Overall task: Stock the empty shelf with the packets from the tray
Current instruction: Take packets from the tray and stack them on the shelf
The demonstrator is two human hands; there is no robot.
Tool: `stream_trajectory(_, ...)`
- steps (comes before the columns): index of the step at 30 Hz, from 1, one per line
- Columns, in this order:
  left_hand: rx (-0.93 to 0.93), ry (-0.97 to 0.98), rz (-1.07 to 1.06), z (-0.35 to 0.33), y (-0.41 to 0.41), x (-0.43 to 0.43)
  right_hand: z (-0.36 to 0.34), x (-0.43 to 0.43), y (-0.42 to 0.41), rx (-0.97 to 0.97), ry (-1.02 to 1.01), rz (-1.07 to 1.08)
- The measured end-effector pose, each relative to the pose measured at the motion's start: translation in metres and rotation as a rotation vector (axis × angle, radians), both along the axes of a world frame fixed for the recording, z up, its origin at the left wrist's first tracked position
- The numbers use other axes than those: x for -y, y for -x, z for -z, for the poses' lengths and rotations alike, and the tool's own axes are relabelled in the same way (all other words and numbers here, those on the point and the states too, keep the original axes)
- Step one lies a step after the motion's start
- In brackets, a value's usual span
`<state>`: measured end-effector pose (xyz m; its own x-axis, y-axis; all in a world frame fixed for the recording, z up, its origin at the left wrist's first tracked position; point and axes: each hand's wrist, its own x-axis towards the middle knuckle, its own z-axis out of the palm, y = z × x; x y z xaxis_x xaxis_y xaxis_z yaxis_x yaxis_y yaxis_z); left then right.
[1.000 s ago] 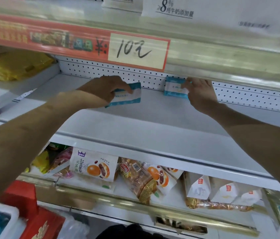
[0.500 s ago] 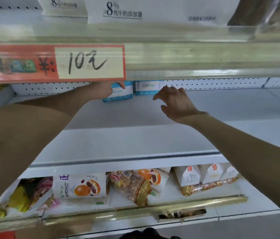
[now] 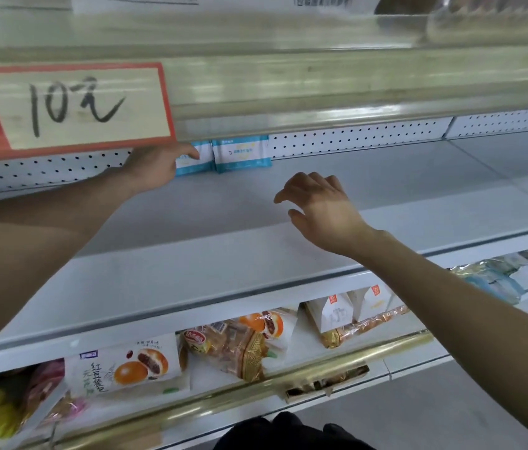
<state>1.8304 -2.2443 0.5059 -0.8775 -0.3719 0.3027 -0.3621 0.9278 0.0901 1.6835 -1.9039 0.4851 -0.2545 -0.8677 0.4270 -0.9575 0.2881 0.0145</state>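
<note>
Head view: one white-and-blue plastic packet (image 3: 193,162) is touched by the thumb of the left hand (image 3: 155,167), grip not discernible. Its twin packet (image 3: 241,154) is stood just beside, both at the back of the pale grey metal shelf (image 3: 386,190). Over the shelf the right hand (image 3: 321,209) is held relaxed, empty.

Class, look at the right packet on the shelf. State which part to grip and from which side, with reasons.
Probably its free right edge, from the front right: the right packet stands upright against the back panel, and the left packet, held by the left hand, blocks its left side.
</note>
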Motion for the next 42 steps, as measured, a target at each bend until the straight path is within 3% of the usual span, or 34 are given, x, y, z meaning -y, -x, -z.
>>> stream_trajectory(5, -0.059, 0.132, -0.015, -0.001, -0.004, -0.017, -0.005, 0.005, -0.007, -0.003, -0.001, -0.02)
stream_trajectory(10, -0.169, 0.125, 0.007, -0.003, -0.035, -0.022, -0.007, 0.017, -0.018, 0.034, -0.044, -0.069)
stream_trajectory(14, -0.127, -0.033, 0.028, -0.007, -0.073, -0.05, -0.011, 0.03, -0.03, 0.096, -0.101, -0.114)
stream_trajectory(18, -0.147, -0.193, -0.138, -0.004, -0.118, -0.098, -0.013, 0.041, -0.042, 0.145, -0.121, -0.173)
stream_trajectory(27, -0.595, -0.147, -0.656, 0.007, -0.275, -0.245, -0.033, 0.067, -0.142, 0.243, 0.001, -0.596)
stream_trajectory(31, -0.507, -0.118, -0.952, 0.035, -0.366, -0.303, -0.022, 0.077, -0.23, 0.306, -0.005, -0.918)
stream_trajectory(35, -0.414, -0.184, -1.265, 0.074, -0.45, -0.363, 0.014, 0.074, -0.321, 0.334, -0.152, -1.162)
stream_trajectory(39, -0.34, -0.315, -1.466, 0.103, -0.514, -0.421, 0.059, 0.063, -0.387, 0.354, -0.37, -1.251)
stream_trajectory(42, -0.348, -0.347, -1.481, 0.117, -0.544, -0.453, 0.08, 0.064, -0.423, 0.287, -0.523, -1.282)
